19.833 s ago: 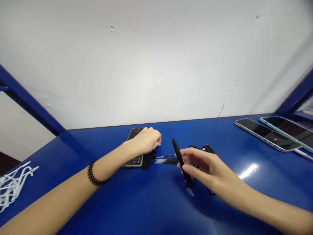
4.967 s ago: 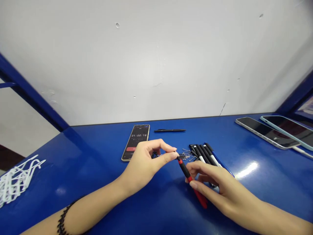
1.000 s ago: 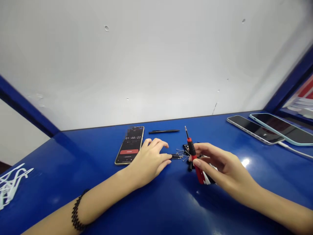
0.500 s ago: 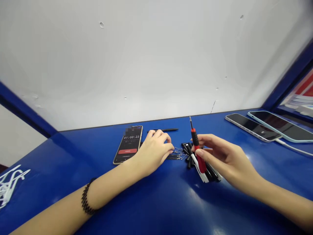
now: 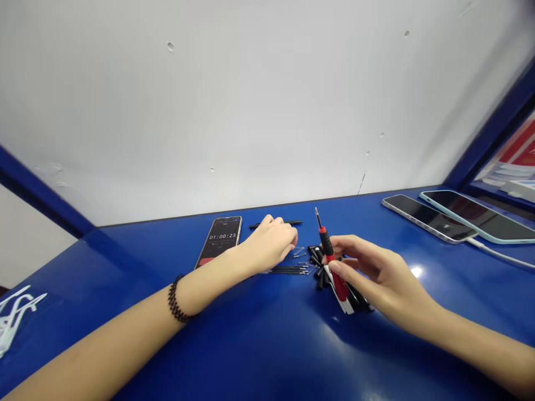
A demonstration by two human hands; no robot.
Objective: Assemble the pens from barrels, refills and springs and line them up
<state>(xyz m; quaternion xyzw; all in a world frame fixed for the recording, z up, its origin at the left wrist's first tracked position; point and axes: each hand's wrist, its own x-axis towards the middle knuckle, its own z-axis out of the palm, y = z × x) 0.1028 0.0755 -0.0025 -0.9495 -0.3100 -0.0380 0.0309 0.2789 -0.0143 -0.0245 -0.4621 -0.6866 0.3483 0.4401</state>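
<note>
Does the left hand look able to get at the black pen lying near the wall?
Probably yes: the left hand is just in front of the black pen, partly hiding it, and nothing visible stands between them.

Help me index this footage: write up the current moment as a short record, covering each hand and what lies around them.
left hand: near thin refills; grip hidden
right hand: pinching a red-and-black pen, tip upward
under right hand: black and white pens
between hands: small springs
behind left hand: black pen
timer phone: reads 01:00:23, partly covered by left arm
far right: two more phones, white cable
left edge: white strips, cut off by frame
surface: glossy blue table
</note>
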